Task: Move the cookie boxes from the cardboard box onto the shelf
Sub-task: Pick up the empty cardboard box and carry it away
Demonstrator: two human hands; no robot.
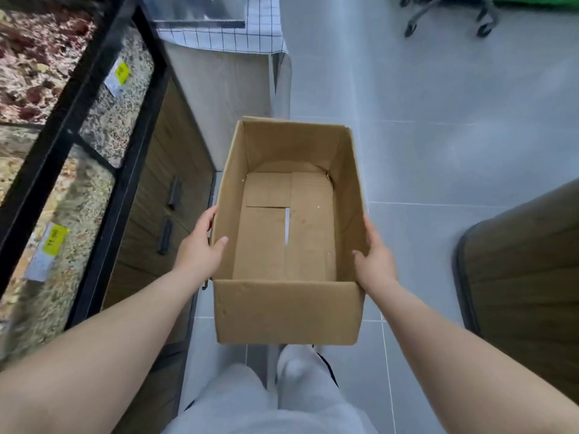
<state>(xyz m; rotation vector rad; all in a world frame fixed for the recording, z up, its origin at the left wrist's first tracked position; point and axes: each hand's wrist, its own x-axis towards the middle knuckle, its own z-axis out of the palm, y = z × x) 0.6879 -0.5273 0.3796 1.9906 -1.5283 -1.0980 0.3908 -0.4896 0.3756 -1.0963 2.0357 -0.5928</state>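
A brown cardboard box [283,311] is held in front of me above the floor, its top open and only its bare bottom flaps showing inside. My left hand [200,249] grips its left wall, thumb over the rim. On the opposite wall my right hand [374,256] holds the same way. No cookie boxes are in view. The black-framed shelf [78,98] rises at the left, with speckled packets behind its glass and yellow price tags [54,244].
Under the shelf is a wooden cabinet [163,195] with dark handles. A table with a checked cloth [228,36] stands ahead. A dark wooden unit [526,277] is at the right. Grey tiled floor [438,120] lies ahead; a wheeled chair base [451,17] sits at the far top.
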